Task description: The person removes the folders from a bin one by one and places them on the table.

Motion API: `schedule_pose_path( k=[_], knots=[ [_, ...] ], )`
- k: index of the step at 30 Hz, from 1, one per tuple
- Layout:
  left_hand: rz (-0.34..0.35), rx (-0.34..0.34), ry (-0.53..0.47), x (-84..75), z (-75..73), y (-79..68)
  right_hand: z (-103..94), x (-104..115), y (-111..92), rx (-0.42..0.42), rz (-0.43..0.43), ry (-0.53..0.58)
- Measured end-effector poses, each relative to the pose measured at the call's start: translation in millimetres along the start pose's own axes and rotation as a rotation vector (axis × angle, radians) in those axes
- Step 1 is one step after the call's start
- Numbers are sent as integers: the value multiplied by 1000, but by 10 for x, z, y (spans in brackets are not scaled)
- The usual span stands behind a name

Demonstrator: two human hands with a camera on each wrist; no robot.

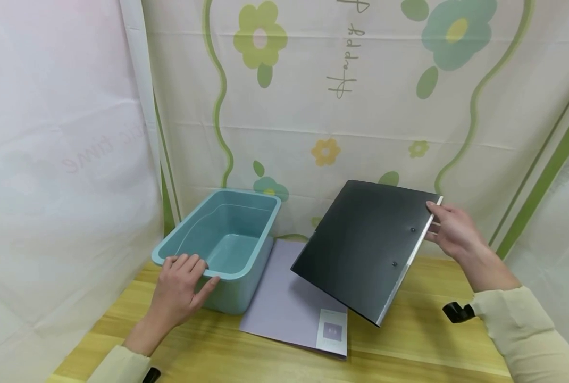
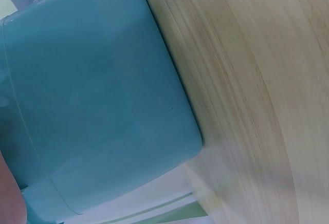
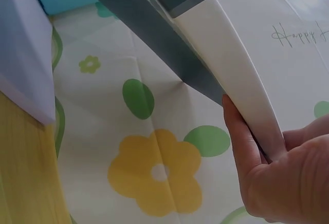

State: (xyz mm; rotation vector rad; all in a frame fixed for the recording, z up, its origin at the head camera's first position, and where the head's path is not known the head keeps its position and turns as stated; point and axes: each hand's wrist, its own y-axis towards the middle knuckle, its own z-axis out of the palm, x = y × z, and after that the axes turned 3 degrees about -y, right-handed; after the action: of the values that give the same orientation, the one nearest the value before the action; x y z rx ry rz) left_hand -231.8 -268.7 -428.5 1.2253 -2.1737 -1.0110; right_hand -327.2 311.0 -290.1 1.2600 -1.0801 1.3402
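Observation:
A black A4 file folder (image 1: 361, 244) is up in the air, tilted, in the head view. My right hand (image 1: 459, 234) pinches it by its pale spine (image 3: 231, 54), thumb on the near face. On the left stands a blue-green plastic bin (image 1: 229, 295), its inside bare. My left hand (image 1: 181, 287) grips the bin's near rim, fingers curled over the edge and thumb outside. Between bin and black folder, a lilac folder (image 1: 279, 303) with a white label (image 1: 332, 331) lies flat on the table, partly covered by the black one in this view.
The wooden table (image 1: 246, 356) runs up to a white curtain (image 1: 380, 122) printed with flowers. Another pale curtain (image 1: 64, 159) hangs along the left side. The bin stands close to the back left, beside the lilac folder.

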Motion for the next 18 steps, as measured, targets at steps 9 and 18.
schedule_pose_path(
  k=[9,18],
  knots=[
    [0,-4,2,1,19,0,-89,-60,20,-22,27,-56],
    [6,-15,-3,14,35,2,-162,-67,20,-30,62,-51]
  ],
)
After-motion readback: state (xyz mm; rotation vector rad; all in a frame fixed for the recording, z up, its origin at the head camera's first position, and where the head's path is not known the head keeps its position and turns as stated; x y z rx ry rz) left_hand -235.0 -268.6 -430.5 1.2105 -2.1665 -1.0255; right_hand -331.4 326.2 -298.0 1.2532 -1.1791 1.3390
